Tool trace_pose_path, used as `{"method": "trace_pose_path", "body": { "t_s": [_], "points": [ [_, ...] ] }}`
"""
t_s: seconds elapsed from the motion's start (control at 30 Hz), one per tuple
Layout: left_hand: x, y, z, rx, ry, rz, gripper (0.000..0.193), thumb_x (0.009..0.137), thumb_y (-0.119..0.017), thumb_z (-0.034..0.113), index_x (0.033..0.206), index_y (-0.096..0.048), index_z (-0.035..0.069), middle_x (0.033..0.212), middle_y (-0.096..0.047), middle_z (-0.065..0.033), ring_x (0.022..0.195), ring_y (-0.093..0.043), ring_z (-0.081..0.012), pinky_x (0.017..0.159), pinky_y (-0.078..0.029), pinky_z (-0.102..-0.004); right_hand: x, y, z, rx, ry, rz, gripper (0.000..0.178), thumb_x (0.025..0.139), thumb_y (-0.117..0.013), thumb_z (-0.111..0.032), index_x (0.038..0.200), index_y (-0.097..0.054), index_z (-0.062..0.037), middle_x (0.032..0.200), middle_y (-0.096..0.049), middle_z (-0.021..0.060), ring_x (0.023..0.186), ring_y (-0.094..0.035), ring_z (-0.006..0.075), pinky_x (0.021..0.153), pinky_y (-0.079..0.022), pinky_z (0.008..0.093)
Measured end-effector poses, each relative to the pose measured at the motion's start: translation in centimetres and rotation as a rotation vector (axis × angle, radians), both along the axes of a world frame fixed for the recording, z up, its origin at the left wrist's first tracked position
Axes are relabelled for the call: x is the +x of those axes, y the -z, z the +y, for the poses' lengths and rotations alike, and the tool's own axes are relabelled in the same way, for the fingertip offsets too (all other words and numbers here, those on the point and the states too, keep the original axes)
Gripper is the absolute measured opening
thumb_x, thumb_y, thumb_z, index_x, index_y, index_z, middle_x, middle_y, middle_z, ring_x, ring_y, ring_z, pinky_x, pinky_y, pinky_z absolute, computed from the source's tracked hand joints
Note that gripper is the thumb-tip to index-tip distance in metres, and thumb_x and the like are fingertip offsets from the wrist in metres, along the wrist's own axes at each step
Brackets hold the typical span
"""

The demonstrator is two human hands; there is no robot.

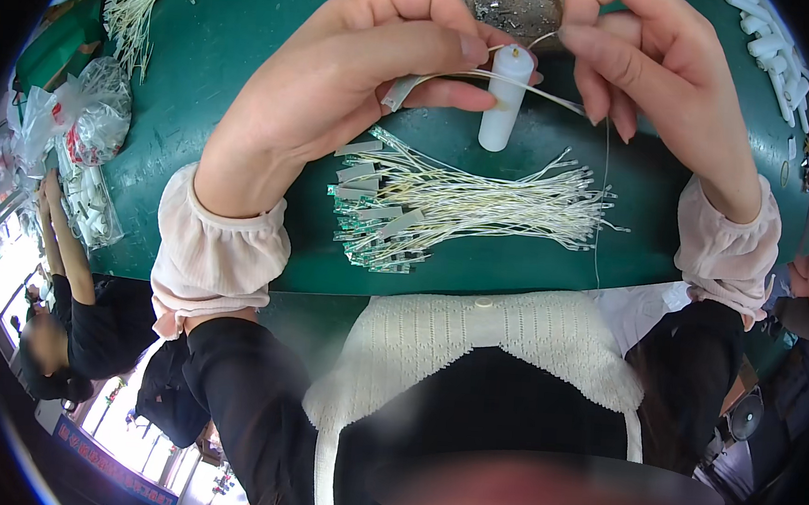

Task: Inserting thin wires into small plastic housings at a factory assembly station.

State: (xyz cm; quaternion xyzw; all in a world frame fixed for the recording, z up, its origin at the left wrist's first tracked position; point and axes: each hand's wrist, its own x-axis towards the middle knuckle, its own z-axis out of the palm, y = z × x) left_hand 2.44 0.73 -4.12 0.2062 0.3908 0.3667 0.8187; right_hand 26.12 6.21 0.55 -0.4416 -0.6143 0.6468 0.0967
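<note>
My left hand (369, 74) is closed on a white plastic cylinder (501, 119), held upright above the green table. The same hand also keeps a white wire lead (548, 96) with a flat grey-white end piece (399, 93) between its fingers. To the right, my right hand (652, 69) is closed, its thumb and forefinger pinching a thin wire (543, 39) that runs to the top of the cylinder. What exactly lies inside that pinch is partly hidden. Below both hands lies a bundle of white wire leads (491, 207) with small green circuit boards at its left end.
Another bundle of pale wires (151, 6) lies at the far left, near plastic bags (98, 113) of parts. Several white cylinders (776, 53) are piled at the far right. A tray with metal bits (512, 4) stands beyond my hands. Another person (94, 326) works at the left.
</note>
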Motion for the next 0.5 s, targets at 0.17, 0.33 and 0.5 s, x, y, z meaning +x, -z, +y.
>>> {"method": "trace_pose_path", "body": {
  "t_s": [0.17, 0.33, 0.5],
  "points": [
    [-0.7, 0.5, -0.4, 0.011, -0.023, -0.028, 0.007, 0.102, -0.060, 0.003, 0.106, -0.061, -0.002, 0.126, -0.066, -0.0196, 0.111, -0.069, -0.0229, 0.099, -0.059, -0.0367, 0.0, 1.0, 1.1, -0.046, 0.002, 0.177, 0.015, 0.099, -0.065, 0.000, 0.107, -0.052, -0.0028, 0.070, -0.064, 0.0018, 0.053, -0.050, 0.0028, 0.047, -0.036, 0.0179],
    [-0.4, -0.6, 0.0, 0.041, -0.006, 0.003, 0.005, 0.101, -0.060, 0.001, 0.104, -0.062, -0.003, 0.124, -0.067, -0.0179, 0.108, -0.069, -0.0215, 0.100, -0.059, -0.0364, -1.1, -0.6, 1.1, 0.363, -0.218, 0.000, 0.025, 0.092, -0.076, -0.002, 0.109, -0.059, -0.0034, 0.066, -0.049, -0.0064, 0.056, -0.040, -0.0007, 0.050, -0.027, 0.0200],
    [0.3, 1.4, -0.5, 0.241, 0.060, 0.029, 0.008, 0.095, -0.067, 0.010, 0.096, -0.069, 0.002, 0.092, -0.069, -0.0015, 0.078, -0.065, -0.0046, 0.068, -0.050, -0.0166, -0.9, -0.5, 1.9, 0.032, -0.217, -0.012, 0.026, 0.088, -0.080, -0.002, 0.108, -0.064, -0.0014, 0.067, -0.049, -0.0060, 0.055, -0.035, 0.0002, 0.050, -0.026, 0.0216]
  ]
}}
